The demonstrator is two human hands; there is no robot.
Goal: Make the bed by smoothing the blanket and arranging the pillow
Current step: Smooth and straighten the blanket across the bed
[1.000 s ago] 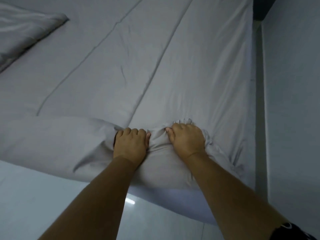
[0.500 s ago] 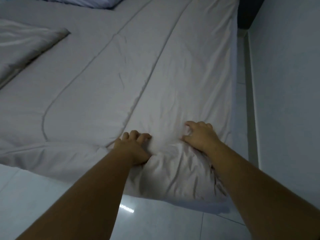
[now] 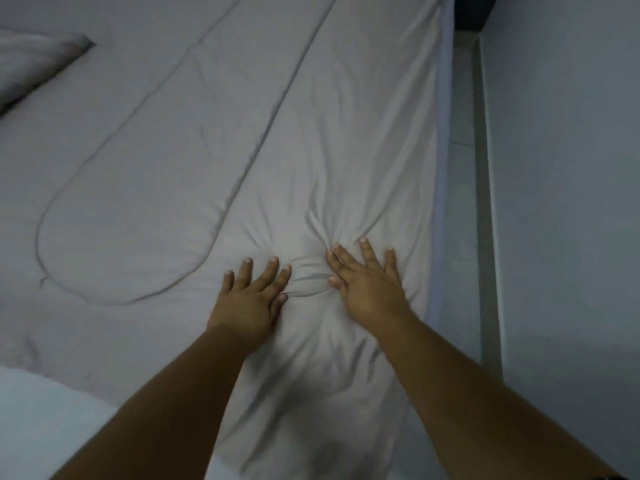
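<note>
A grey quilted blanket (image 3: 194, 161) covers the bed and fills most of the view. My left hand (image 3: 247, 299) lies flat on it near the foot end, fingers spread, holding nothing. My right hand (image 3: 369, 285) presses flat beside it, fingers apart. Creases fan out in the cloth between and ahead of both hands. A grey pillow (image 3: 31, 60) lies at the upper left, partly cut off by the frame edge.
A pale wall (image 3: 568, 202) runs along the right side, with a narrow strip of floor (image 3: 462, 168) between it and the bed's edge. Light tiled floor (image 3: 45, 424) shows at the lower left, below the blanket's hanging edge.
Both hands have let go of the bunched blanket edge, opened flat and slid forward onto the bed. The blanket edge now lies spread out.
</note>
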